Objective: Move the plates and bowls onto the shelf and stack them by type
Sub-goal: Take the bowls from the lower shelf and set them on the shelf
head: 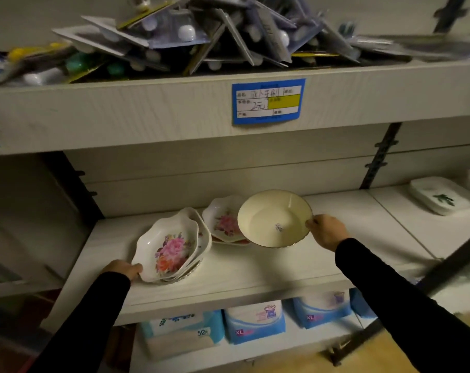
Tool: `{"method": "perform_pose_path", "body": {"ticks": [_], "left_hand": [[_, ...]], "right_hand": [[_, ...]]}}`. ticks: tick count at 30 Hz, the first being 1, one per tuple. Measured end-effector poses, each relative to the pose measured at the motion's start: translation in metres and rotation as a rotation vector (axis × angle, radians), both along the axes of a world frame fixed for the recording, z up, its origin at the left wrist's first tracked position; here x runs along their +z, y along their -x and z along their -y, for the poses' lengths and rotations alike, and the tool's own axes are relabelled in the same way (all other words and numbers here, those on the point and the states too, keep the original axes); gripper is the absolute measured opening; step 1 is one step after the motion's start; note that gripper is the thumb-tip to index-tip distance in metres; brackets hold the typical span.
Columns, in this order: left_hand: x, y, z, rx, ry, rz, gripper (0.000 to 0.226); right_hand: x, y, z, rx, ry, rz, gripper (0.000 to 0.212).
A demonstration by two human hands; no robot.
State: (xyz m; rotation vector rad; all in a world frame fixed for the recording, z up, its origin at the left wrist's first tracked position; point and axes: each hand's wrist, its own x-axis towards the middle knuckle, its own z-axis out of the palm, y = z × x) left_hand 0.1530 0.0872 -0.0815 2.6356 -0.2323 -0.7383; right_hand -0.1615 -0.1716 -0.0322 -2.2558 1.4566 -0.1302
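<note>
A stack of white scalloped dishes with pink flower prints (169,246) sits tilted on the white shelf (255,273), left of centre. My left hand (125,269) grips the near-left rim of that stack. Behind it lies another flowered dish (221,220) flat on the shelf. My right hand (326,231) pinches the right rim of a plain cream bowl (273,218) with a dark edge line, holding it tilted above the shelf and partly over the flowered dish.
A white rectangular dish with a green leaf print (441,196) stands at the far right of the shelf. The upper shelf with a blue price tag (267,100) overhangs, piled with packaged goods. Packs of tissues (255,323) fill the shelf below.
</note>
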Motion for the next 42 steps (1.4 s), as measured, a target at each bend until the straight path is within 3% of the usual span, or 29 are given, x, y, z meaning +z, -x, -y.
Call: {"method": "perform_pose_path", "body": {"ticks": [7, 15, 24, 34, 42], "left_hand": [[0.013, -0.001, -0.014, 0.18, 0.416, -0.13, 0.034], [0.056, 0.022, -0.006, 0.147, 0.513, -0.129, 0.036], [0.088, 0.102, 0.04, -0.055, 0.698, -0.168, 0.036], [0.084, 0.237, 0.117, -0.276, 0.695, -0.261, 0.038], [0.074, 0.369, 0.165, -0.456, 0.636, -0.285, 0.038]], "right_hand": [[-0.003, 0.023, -0.008, -0.063, -0.019, 0.034, 0.033], [0.002, 0.061, -0.014, -0.116, -0.029, 0.116, 0.026], [0.009, 0.143, -0.02, -0.23, -0.029, 0.165, 0.03], [0.017, 0.283, -0.033, -0.377, -0.029, 0.172, 0.038], [0.013, 0.417, -0.024, -0.485, -0.029, 0.195, 0.029]]}}
